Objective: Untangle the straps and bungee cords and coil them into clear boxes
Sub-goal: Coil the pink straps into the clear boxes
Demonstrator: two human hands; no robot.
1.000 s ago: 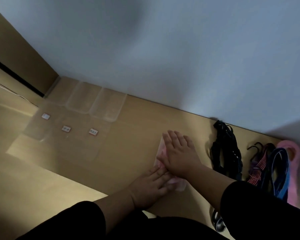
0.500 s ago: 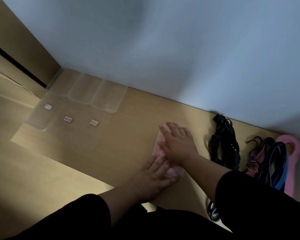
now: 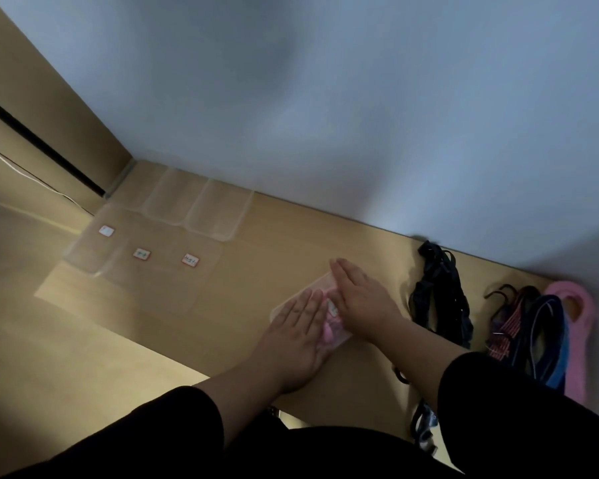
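A clear box [image 3: 331,335] with something pink coiled inside lies on the wooden table. My left hand [image 3: 300,328] presses flat on its near left part, fingers straight. My right hand [image 3: 362,295] lies flat across its far right part, also with straight fingers. To the right lies a black strap bundle [image 3: 436,295]. Further right sits a tangle of red, purple, dark and blue cords [image 3: 529,326] beside a pink strap [image 3: 574,316].
Clear lids with red-edged labels [image 3: 159,261] lie flat at the left of the table, and clear boxes [image 3: 201,209] stand behind them against the grey wall. A dark strap with a buckle [image 3: 422,423] hangs near the table's front edge.
My hands, stacked over the box before, have spread apart, the left sliding to its near side. The pink contents now show between them.
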